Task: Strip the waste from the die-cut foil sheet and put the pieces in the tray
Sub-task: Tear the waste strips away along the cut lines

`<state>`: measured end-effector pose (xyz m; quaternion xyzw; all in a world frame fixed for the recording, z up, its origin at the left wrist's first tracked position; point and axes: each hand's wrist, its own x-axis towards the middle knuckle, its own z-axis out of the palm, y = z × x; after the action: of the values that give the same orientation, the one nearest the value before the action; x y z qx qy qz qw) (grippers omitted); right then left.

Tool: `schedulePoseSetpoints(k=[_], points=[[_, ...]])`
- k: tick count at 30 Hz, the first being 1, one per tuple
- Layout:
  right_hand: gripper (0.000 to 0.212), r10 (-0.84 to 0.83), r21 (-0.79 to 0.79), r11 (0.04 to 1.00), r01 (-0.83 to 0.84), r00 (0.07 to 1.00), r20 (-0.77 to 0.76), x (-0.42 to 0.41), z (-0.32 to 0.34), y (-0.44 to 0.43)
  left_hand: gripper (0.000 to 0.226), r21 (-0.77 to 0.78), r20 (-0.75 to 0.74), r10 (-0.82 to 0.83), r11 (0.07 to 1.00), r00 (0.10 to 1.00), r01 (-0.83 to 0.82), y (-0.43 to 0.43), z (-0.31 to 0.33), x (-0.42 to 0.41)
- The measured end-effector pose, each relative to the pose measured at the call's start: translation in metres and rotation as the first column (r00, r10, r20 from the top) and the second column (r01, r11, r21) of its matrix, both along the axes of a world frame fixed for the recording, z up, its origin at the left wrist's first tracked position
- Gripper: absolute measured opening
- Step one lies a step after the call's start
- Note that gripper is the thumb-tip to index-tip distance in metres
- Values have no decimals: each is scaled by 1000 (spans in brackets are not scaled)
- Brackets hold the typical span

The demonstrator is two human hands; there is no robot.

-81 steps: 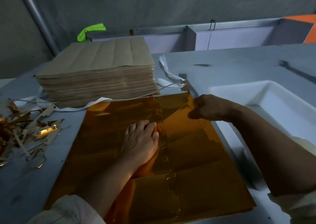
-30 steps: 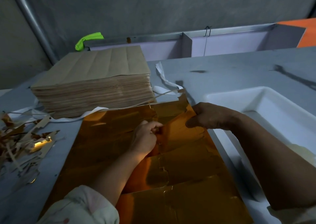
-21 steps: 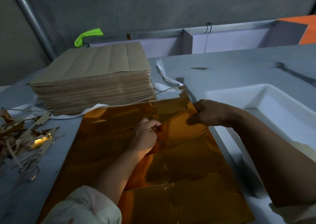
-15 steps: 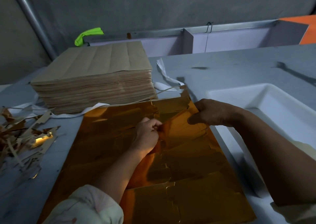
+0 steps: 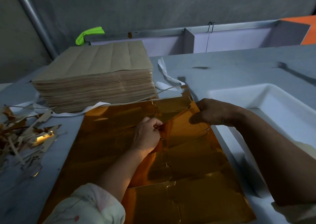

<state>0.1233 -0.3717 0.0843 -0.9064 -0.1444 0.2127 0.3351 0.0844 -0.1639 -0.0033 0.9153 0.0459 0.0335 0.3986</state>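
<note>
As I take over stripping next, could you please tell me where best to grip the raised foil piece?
Pinch the foil piece at its right edge from the tray side, as the right hand does: that edge is lifted off the sheet, leaving room underneath. The left hand pinches the opposite edge.

No text, label, brand, number or sign can be read anywhere in the frame; every surface in view is plain and carries no lettering.
</note>
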Motion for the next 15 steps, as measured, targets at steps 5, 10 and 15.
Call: schedulePoseSetpoints(k=[5,10,15], points=[[18,17,-6,1000,-17,1000,21,-1,1,-1,27,12,16,6,1000,1000,-6,0,-1,-1],[29,10,16,1000,-10,1000,17,-1,0,-1,27,41,20,8,999,1000,-8,0,-2,0],[30,10,27,1000,-10,1000,11,1,-1,-2,24,16,48,16,1000,999,-17,1,-3,0]])
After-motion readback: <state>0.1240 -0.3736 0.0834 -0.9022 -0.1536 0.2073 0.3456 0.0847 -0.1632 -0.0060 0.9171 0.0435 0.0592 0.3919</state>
